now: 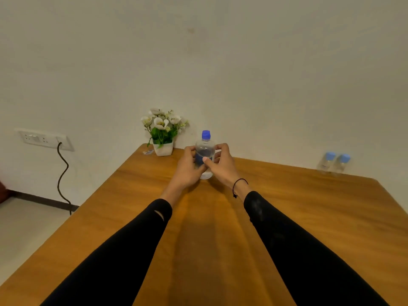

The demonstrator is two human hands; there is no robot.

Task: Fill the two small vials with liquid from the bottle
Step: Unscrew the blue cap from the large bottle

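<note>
A clear plastic bottle [205, 149] with a blue cap and blue label stands upright near the far middle of the wooden table [287, 217]. My left hand [187, 167] wraps its left side and my right hand [220, 165] wraps its right side, thumb across the label. The cap is on. Two small clear vials [333, 163] with light blue caps stand side by side at the table's far right edge against the wall, well away from both hands.
A white pot of artificial white flowers [163, 133] stands at the table's far left corner, with a small wrapper [148, 152] beside it. A wall socket [45, 139] with a black cable hanging to the floor is at left.
</note>
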